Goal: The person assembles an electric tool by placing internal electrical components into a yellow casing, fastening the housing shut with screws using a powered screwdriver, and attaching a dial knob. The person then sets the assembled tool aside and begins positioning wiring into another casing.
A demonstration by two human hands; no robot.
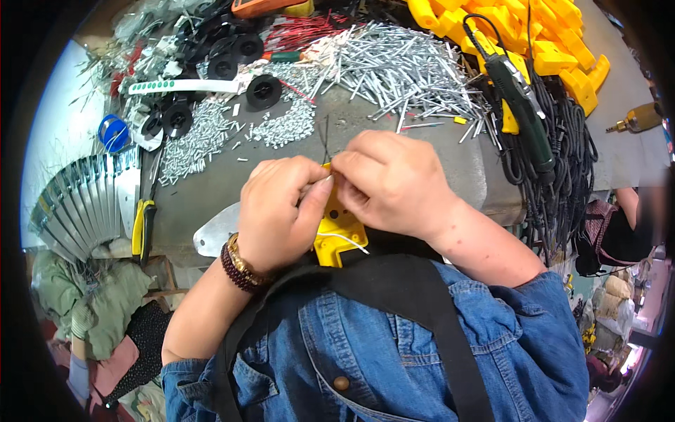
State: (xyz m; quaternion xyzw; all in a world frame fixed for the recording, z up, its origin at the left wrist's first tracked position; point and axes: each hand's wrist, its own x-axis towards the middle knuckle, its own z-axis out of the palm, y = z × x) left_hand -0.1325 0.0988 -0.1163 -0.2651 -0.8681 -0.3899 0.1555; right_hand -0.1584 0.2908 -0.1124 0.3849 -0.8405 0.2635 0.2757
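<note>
Both hands meet in the middle of the view, above the blue denim jacket (394, 344). The left hand (278, 211) is curled shut and pinches a yellow plastic part (339, 235) with a thin white wire (344, 239) on it. The right hand (390, 179) is closed too, fingertips pressed onto the top of the same part, where a thin dark wire (325, 144) sticks up.

At 12 o'clock lies a big heap of silver metal pins (401, 67) — close behind the hands. At 1 o'clock sit more yellow plastic pieces (534, 35), and a green power tool (524, 112) rests on a bundle of black cables (562, 169) at 2 o'clock. Black round wheels (232, 53) and small screws (193, 141) crowd 11 o'clock. Yellow-handled pliers (143, 225) lie at 9 o'clock by the grey table (422, 141) edge — only a small bare patch stays free around the hands.
</note>
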